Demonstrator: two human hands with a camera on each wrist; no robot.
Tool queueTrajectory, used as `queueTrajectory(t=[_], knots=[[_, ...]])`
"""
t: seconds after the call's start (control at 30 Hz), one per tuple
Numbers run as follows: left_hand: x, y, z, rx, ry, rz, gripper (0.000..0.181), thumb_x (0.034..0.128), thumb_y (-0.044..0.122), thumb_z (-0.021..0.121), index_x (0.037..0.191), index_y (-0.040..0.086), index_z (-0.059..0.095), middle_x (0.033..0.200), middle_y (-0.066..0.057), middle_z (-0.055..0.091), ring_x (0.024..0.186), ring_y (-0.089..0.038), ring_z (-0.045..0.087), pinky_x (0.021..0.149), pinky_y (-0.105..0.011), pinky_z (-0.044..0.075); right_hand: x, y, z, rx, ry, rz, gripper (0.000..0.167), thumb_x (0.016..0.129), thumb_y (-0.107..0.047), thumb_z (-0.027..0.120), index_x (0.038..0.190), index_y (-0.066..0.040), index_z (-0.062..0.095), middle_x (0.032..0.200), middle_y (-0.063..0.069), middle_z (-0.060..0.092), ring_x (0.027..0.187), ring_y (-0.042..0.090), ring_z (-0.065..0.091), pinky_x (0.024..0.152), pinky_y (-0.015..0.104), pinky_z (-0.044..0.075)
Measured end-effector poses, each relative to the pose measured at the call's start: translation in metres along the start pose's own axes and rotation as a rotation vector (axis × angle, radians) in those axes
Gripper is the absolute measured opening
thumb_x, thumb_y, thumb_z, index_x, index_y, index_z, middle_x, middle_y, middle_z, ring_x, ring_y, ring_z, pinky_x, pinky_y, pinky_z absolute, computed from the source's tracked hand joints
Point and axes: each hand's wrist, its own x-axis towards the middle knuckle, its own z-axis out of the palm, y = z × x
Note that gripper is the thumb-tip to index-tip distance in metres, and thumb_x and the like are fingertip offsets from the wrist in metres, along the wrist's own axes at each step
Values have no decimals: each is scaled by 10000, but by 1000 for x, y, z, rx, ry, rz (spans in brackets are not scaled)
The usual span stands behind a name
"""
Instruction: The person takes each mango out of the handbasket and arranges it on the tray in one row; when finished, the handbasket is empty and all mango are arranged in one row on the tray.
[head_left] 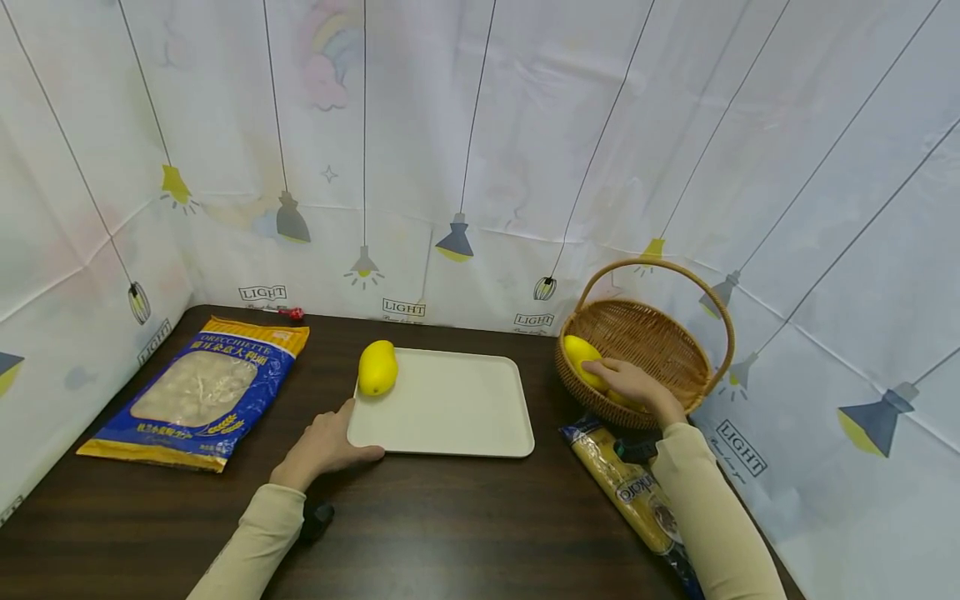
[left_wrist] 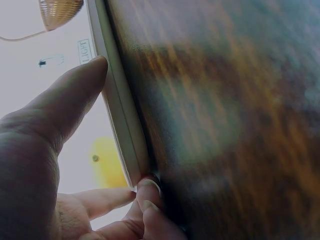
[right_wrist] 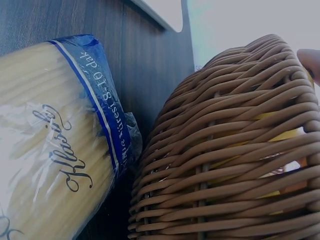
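Observation:
My left hand holds the near-left corner of a white rectangular tray, the thumb along its front edge and the fingers at its left side. In the left wrist view, fingertips curl at the tray's rim. On the tray's far-left corner lies a lemon. My right hand reaches into a wicker basket, its fingers on another lemon. More yellow shows under that hand. Basket weave hides most of the right hand in the right wrist view.
A blue and yellow bag of orecchiette pasta lies at the left. One long pack of pasta lies under the right forearm, beside the basket. A small red-wrapped item sits at the back edge, by the printed curtain.

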Motion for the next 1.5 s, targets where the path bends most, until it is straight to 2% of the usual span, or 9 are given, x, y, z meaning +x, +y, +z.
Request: queueTrajectory(t=[0.23,0.63,1.0,1.5], knots=[[0,0,0,-1,5,2,1057,770,573,783,1528,-1,321,1330,-331,579,1134,-426,624,988,-594,496,-4,-2,-1,31,38,-1,802,994,-680,360,1531,-87,413,1574,256,388,1449,484,346,1153,650,306],[0,1,0,1,-2,-4,1066,770,582,781,1531,0,314,1344,-339,562,1148,-442,612,995,-609,487,-13,-2,-1,88,117,-29,746,1000,-643,402,1504,-96,460,1567,236,412,1450,488,342,1152,658,299],[1,1,0,0,-5,-3,1078,770,585,778,1532,-13,304,1348,-349,554,1151,-450,606,998,-613,482,-20,-4,0,92,172,-29,771,989,-630,448,1539,-92,400,1557,262,410,1412,489,387,1110,651,349],[0,0,0,0,-1,2,1079,769,586,777,1530,-17,307,1346,-348,557,1158,-460,602,999,-623,476,-25,-8,-1,96,233,-35,735,967,-598,522,1522,-127,428,1487,263,480,1247,407,501,969,521,445]])
